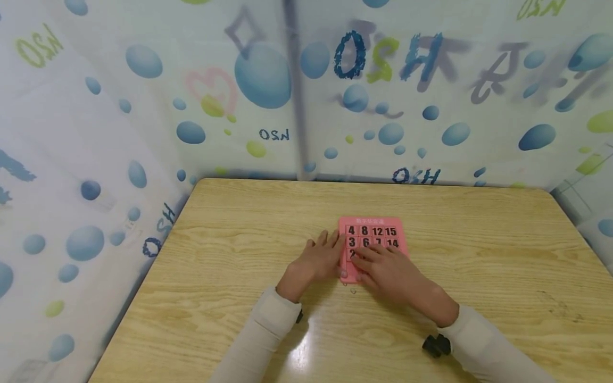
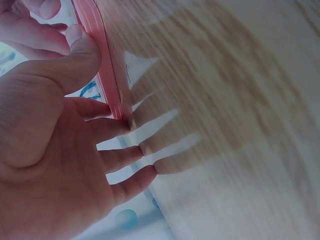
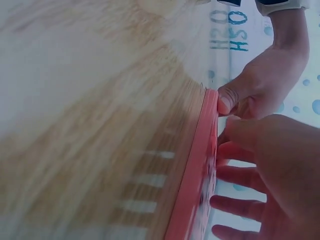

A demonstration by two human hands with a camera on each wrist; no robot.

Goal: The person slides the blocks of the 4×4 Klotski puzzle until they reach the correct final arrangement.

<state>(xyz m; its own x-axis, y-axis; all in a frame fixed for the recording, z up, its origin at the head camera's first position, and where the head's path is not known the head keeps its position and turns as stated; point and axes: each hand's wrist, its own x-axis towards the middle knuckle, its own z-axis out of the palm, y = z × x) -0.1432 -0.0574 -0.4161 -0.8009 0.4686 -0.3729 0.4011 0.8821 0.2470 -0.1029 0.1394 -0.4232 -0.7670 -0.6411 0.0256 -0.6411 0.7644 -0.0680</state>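
A pink sliding number puzzle (image 1: pixel 401 226) lies flat on the wooden table, its black-numbered tiles facing up. The top row reads 4, 8, 12, 15; 3, 6, 7 and 14 show beneath it. My left hand (image 1: pixel 318 260) rests along the puzzle's left edge, fingers spread on the tabletop and thumb at the near left corner. Over the lower tiles lies my right hand (image 1: pixel 390 271), its fingers extended and hiding most of the lower rows. In the right wrist view, the fingertips (image 3: pixel 220 202) come right at the tile face of the puzzle (image 3: pixel 192 190).
The wooden table (image 1: pixel 239 223) extends around the puzzle on all sides. Behind it and to the left hangs a white sheet (image 1: pixel 330 122) printed with blue and green drops and letters. A black strap piece (image 1: pixel 437 346) sits at the right cuff.
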